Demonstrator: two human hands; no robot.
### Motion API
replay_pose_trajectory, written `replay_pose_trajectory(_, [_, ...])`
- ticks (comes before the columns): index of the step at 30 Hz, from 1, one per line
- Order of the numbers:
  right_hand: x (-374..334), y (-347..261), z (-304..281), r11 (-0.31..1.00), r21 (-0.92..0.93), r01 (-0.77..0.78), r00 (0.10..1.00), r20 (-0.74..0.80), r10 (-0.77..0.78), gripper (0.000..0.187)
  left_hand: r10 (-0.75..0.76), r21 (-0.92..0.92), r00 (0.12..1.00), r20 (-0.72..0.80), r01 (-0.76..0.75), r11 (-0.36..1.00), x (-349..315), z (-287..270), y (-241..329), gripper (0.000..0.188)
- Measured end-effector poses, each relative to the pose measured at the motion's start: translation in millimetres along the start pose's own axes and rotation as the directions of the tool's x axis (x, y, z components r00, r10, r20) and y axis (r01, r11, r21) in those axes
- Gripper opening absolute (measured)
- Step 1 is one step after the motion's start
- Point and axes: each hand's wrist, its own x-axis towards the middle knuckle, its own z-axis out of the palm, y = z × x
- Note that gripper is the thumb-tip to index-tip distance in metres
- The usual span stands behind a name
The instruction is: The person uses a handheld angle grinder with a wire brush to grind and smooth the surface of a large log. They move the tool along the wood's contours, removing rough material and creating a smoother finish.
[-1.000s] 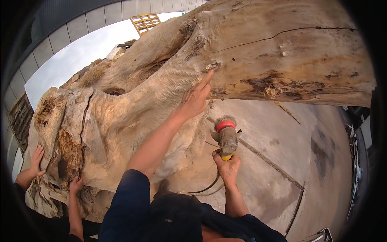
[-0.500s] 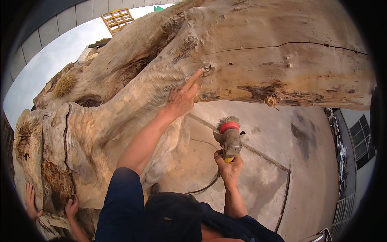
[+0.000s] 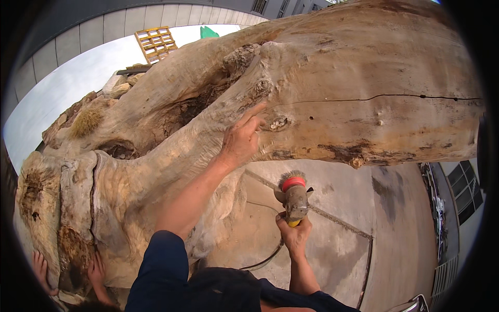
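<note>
A huge bare tree trunk point(image 3: 395, 67) stretches across the view, with a long dark crack and a small rough knot point(image 3: 279, 123). My left hand point(image 3: 240, 139) is over the trunk, its index finger stretched out up and left of the knot and slightly blurred. I cannot tell whether the fingertip touches the wood. My right hand point(image 3: 295, 232) is wrapped round the yellow-marked handle of a dusty angle grinder point(image 3: 297, 205). A wire cup brush point(image 3: 292, 180) with a red band tops it, held apart from the trunk above the floor.
Another person's hands point(image 3: 95, 268) rest on the stump-like root end point(image 3: 39, 195) at lower left. A black cord point(image 3: 267, 260) curves over the concrete floor point(image 3: 332, 260). Behind the trunk are rocks point(image 3: 117, 89), dry grass point(image 3: 86, 122) and a yellow pallet point(image 3: 156, 44).
My left index finger has left the knot and lies further up and left of it. The view has shifted, so the trunk appears lower. The grinder stays in my right hand.
</note>
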Motion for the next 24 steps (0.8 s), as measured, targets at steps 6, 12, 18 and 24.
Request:
replay_pose_trajectory(6, [15.6, -12.5, 10.7, 0.999, -0.009, 0.033, 0.999, 0.003, -0.033, 0.024, -0.507, -0.408, 0.774, 0.379, 0.632, 0.659, -155.6, 16.0, 33.6, 0.041])
replay_pose_trajectory(12, [24.8, -19.9, 34.0, 0.995, 0.095, 0.02, 0.999, 0.037, -0.023, 0.029, -0.293, -0.579, 0.715, 0.635, 0.691, 0.432, -235.9, 59.2, 91.4, 0.074])
replay_pose_trajectory(18, [22.6, -30.8, 54.7, 0.991, 0.131, -0.032, 0.997, 0.067, 0.023, 0.038, -0.616, -0.497, 0.756, 0.222, 0.631, 0.596, -217.6, 88.3, 111.6, 0.06])
replay_pose_trajectory(24, [30.5, -31.8, 52.3, 0.945, 0.313, -0.092, 0.959, 0.282, 0.0, 0.04, -0.592, -0.367, 0.766, 0.251, 0.641, 0.674, -217.1, 83.0, 89.9, 0.054])
